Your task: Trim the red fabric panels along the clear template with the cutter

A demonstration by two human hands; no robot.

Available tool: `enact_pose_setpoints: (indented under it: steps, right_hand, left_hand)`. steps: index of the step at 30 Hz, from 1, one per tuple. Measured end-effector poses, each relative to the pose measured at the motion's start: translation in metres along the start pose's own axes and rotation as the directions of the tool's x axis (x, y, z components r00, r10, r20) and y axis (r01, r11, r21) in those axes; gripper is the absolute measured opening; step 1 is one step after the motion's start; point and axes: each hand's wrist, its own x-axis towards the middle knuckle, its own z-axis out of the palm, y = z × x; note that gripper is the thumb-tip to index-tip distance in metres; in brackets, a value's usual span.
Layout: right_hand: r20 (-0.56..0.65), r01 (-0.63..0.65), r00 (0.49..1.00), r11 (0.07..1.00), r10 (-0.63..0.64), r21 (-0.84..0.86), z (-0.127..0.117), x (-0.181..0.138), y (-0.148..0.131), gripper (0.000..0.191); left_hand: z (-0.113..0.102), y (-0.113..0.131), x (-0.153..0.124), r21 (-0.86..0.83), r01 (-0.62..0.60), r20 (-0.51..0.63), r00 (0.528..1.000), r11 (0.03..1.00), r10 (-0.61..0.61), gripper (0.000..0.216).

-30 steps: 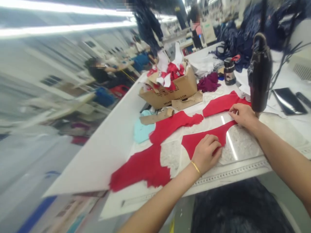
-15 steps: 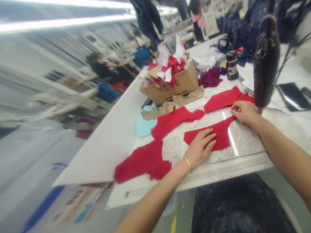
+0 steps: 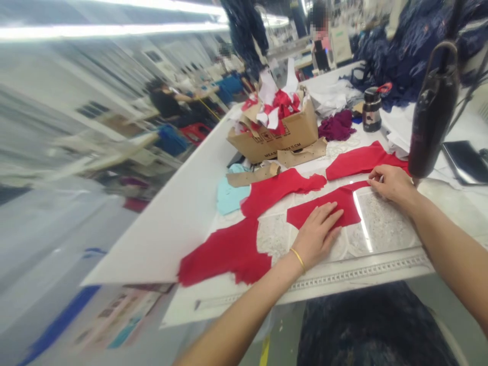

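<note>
My left hand (image 3: pixel 319 231) lies flat with its fingers stretched over a red fabric piece (image 3: pixel 305 213) on the table. My right hand (image 3: pixel 392 182) pinches the narrow right end of that same piece between thumb and fingertips. Beyond it lies another red fabric panel (image 3: pixel 354 161), partly hidden behind my right hand. Further left a third red panel (image 3: pixel 272 193) rests beside light blue pieces, and a larger red panel (image 3: pixel 223 249) spreads close to the table's front left. Lace shows under a clear sheet beneath the fabric.
A cardboard box (image 3: pixel 274 137) of red and white scraps stands at the back. Right of it are purple cloth (image 3: pixel 337 126), a dark flask (image 3: pixel 371 109) and a phone (image 3: pixel 465 161). A dark hanging object (image 3: pixel 434 112) is near my right hand. A tape measure (image 3: pixel 343 274) runs along the front edge.
The red piece under my hands has shifted slightly and its right strip now lies straighter toward my right hand. My left hand stays flat on it; the camera view has turned a little.
</note>
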Motion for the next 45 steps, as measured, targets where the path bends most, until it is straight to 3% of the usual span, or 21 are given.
enact_pose_setpoints:
  steps: [5,11,17,21,28,32,38,45]
  right_hand:
    - [-0.008,-0.012,1.0,1.0,0.012,-0.007,-0.001,0.001,0.004,0.011]
    - [0.029,-0.057,0.998,0.998,0.058,-0.031,0.0,0.001,0.007,0.013]
    - [0.058,-0.098,0.993,0.994,0.101,-0.049,-0.007,0.0,0.004,0.014]
    - [0.076,-0.172,0.982,0.984,0.175,-0.045,-0.008,0.002,0.004,0.022]
    - [-0.085,-0.072,0.993,0.991,0.082,0.116,0.007,0.002,0.013,0.016]
    - [-0.138,-0.021,0.99,0.99,0.04,0.139,0.011,0.001,0.014,0.013]
    - [-0.122,0.032,0.992,0.988,-0.014,0.153,0.008,-0.002,-0.002,0.015]
    - [-0.032,0.113,0.994,0.973,-0.108,0.204,0.013,0.0,-0.03,0.016]
  left_hand:
    - [-0.009,0.033,-0.009,-0.054,-0.12,0.031,0.992,0.991,0.121,0.034]
    - [-0.018,0.041,-0.017,-0.123,-0.087,0.038,0.995,0.989,0.092,0.032]
    - [-0.024,0.027,-0.013,-0.095,0.025,-0.022,0.999,0.995,-0.027,0.024]
    - [-0.028,0.013,-0.003,0.066,0.061,0.002,0.998,0.996,-0.061,0.02]
    - [-0.023,-0.051,0.048,0.288,0.184,-0.031,0.983,0.94,-0.183,0.028]
    - [-0.015,-0.075,0.069,0.348,0.218,-0.041,0.975,0.912,-0.218,0.017]
    - [-0.014,-0.086,0.067,0.383,0.239,-0.071,0.971,0.892,-0.23,0.008]
    - [-0.015,-0.086,0.064,0.374,0.148,-0.044,0.989,0.916,-0.142,0.006]
